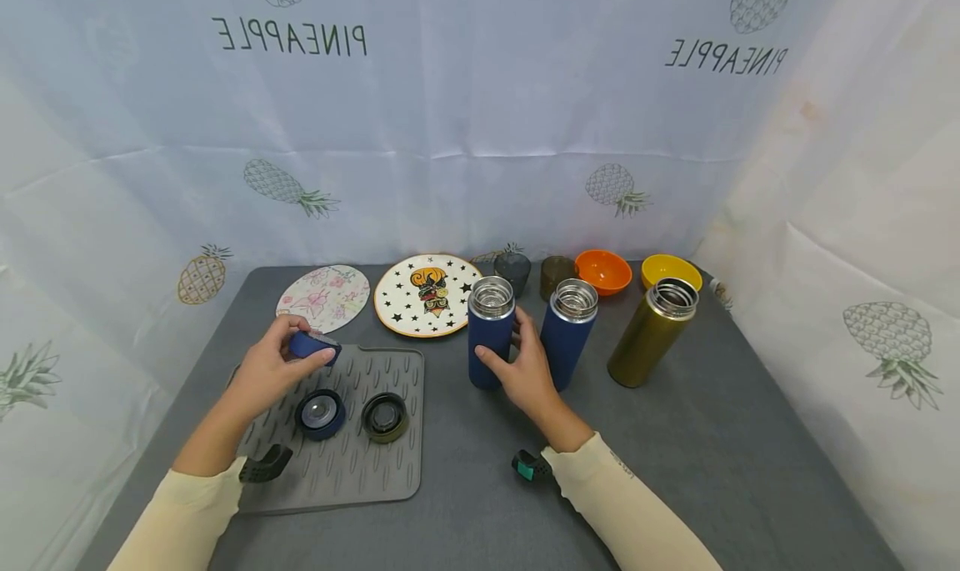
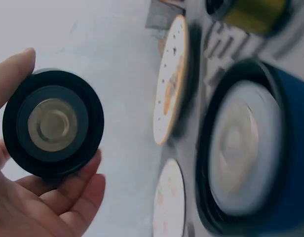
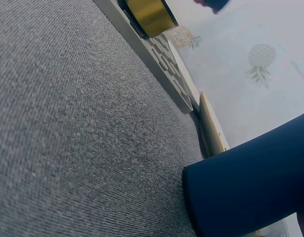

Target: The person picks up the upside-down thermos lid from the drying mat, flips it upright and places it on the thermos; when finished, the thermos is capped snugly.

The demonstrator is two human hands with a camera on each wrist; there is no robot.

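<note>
My left hand (image 1: 264, 369) grips a blue bottle lid (image 1: 306, 344) above the grey drying mat (image 1: 375, 481). The left wrist view shows this lid's round underside (image 2: 53, 124), pinched between thumb and fingers. A second blue lid (image 1: 320, 414) and an olive lid (image 1: 385, 418) lie on the mat below. With thumb and fingers curled round it, my right hand (image 1: 531, 378) holds a blue bottle (image 1: 489, 342) upright, its steel mouth uncovered. Just right of that hand stands another lidless blue bottle (image 1: 567, 338). Farther right is a lidless olive bottle (image 1: 645, 346).
Behind the mat lie a floral plate (image 1: 326, 296) and a star-patterned plate (image 1: 405, 292). At the back right are two dark cups (image 1: 513, 269), an orange bowl (image 1: 603, 272) and a yellow bowl (image 1: 671, 269). Pineapple-print curtains (image 1: 480, 96) surround the grey table (image 1: 480, 504).
</note>
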